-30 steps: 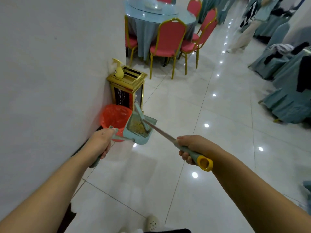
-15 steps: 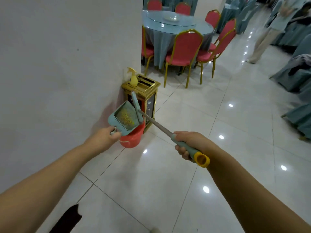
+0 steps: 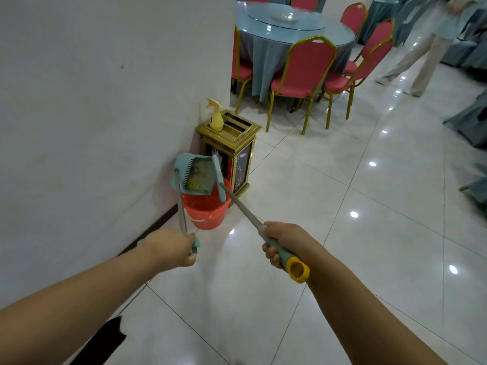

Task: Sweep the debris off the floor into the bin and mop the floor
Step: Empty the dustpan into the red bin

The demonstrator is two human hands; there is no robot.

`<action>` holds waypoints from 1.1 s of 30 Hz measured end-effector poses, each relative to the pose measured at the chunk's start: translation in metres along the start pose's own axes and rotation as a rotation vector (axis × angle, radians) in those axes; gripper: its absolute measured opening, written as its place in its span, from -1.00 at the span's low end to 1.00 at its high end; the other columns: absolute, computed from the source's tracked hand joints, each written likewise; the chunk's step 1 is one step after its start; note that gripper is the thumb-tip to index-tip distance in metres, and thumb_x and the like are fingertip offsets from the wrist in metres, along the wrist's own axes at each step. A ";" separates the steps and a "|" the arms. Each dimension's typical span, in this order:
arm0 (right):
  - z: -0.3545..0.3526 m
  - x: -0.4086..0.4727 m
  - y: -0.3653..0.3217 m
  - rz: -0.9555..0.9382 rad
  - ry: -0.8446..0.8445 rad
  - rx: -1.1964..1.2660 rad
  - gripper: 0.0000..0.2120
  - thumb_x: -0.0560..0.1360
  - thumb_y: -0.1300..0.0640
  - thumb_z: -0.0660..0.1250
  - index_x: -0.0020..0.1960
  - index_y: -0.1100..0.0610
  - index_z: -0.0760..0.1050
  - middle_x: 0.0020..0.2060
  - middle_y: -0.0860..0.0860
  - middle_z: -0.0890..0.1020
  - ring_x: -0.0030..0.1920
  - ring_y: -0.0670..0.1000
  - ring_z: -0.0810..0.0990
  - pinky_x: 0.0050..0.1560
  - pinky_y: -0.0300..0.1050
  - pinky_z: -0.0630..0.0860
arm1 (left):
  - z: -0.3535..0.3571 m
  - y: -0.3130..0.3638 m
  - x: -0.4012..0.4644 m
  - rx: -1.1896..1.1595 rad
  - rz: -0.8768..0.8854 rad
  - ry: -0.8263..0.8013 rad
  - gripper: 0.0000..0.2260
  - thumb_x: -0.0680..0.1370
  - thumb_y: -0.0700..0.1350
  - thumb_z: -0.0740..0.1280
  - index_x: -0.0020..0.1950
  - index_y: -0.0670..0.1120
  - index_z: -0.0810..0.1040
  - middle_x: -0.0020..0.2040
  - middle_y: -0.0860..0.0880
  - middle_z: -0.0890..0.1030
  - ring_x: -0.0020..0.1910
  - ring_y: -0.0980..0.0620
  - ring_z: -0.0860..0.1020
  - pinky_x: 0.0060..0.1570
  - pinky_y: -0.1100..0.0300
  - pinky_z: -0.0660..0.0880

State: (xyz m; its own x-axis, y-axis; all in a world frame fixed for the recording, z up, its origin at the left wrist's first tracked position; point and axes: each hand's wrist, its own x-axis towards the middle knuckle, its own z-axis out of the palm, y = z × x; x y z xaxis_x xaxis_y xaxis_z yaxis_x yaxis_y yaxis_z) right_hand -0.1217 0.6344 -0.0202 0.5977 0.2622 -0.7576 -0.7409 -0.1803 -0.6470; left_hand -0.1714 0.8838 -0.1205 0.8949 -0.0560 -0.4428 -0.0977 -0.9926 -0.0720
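The left hand (image 3: 171,248) is curled around the end of the dustpan (image 3: 196,175) handle. The handle runs up and away from the hand, so the pan hangs tilted just above the red bin (image 3: 207,210), with debris (image 3: 196,177) inside it. The right hand (image 3: 283,242) grips the broom (image 3: 220,180) by its handle, which slants forward and to the left; its head stands at the pan's right edge, over the bin. The bin is nearer to the left hand and stands on the glossy tiled floor (image 3: 342,233) against the wall (image 3: 92,101), beside a gold cabinet (image 3: 233,151). I think tipping comes next.
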 end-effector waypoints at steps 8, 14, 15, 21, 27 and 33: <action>-0.011 0.019 0.005 0.039 0.005 0.049 -0.89 0.58 0.24 0.19 -0.08 0.14 0.47 -0.39 0.14 0.45 -0.65 -0.10 0.40 -0.62 -0.35 0.39 | 0.024 0.027 0.024 0.174 -0.066 -0.220 -0.63 0.51 0.00 0.16 0.31 0.03 0.40 0.17 -0.06 0.57 0.10 -0.08 0.55 -0.19 0.10 0.42; -0.020 0.023 0.006 0.068 0.015 0.087 -0.92 0.58 0.23 0.20 -0.06 0.13 0.46 -0.38 0.14 0.46 -0.66 -0.10 0.40 -0.63 -0.34 0.39 | 0.042 0.042 0.033 0.368 -0.021 -0.314 -0.65 0.55 -0.10 0.17 0.33 -0.13 0.39 0.23 -0.12 0.54 0.16 -0.08 0.54 -0.08 0.12 0.42; -0.022 0.022 0.006 0.071 0.019 0.090 -0.92 0.58 0.23 0.21 -0.06 0.13 0.46 -0.38 0.14 0.46 -0.66 -0.10 0.40 -0.63 -0.34 0.39 | 0.046 0.043 0.034 0.377 -0.027 -0.336 -0.65 0.55 -0.11 0.18 0.34 -0.13 0.39 0.24 -0.11 0.53 0.17 -0.07 0.52 -0.03 0.12 0.43; -0.027 0.020 0.007 0.078 0.018 0.097 -0.92 0.59 0.21 0.20 -0.05 0.12 0.45 -0.38 0.13 0.45 -0.66 -0.10 0.40 -0.63 -0.35 0.39 | 0.057 0.048 0.038 0.467 -0.016 -0.438 -0.63 0.57 -0.15 0.24 0.38 -0.16 0.38 0.34 -0.12 0.43 0.27 -0.13 0.43 0.19 0.04 0.38; -0.031 0.017 0.008 0.095 0.024 0.090 -0.91 0.58 0.18 0.22 -0.08 0.15 0.45 -0.40 0.11 0.46 -0.65 -0.11 0.40 -0.63 -0.34 0.40 | 0.058 0.052 0.037 0.488 0.001 -0.452 -0.62 0.57 -0.19 0.23 0.39 -0.16 0.37 0.37 -0.12 0.41 0.29 -0.12 0.42 0.23 0.05 0.36; -0.031 0.018 0.008 0.094 0.024 0.095 -0.93 0.58 0.19 0.22 -0.04 0.16 0.45 -0.39 0.12 0.46 -0.67 -0.11 0.40 -0.63 -0.36 0.41 | 0.055 0.048 0.030 0.380 -0.060 -0.397 -0.61 0.54 -0.12 0.22 0.37 -0.09 0.37 0.28 -0.08 0.48 0.19 -0.05 0.49 0.04 0.09 0.40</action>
State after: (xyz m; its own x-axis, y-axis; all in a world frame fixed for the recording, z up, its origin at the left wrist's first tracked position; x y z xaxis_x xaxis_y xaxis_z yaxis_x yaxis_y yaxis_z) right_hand -0.1071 0.6088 -0.0415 0.5304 0.2259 -0.8171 -0.8190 -0.1125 -0.5627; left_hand -0.1726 0.8408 -0.1863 0.6782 0.1175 -0.7255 -0.2676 -0.8799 -0.3927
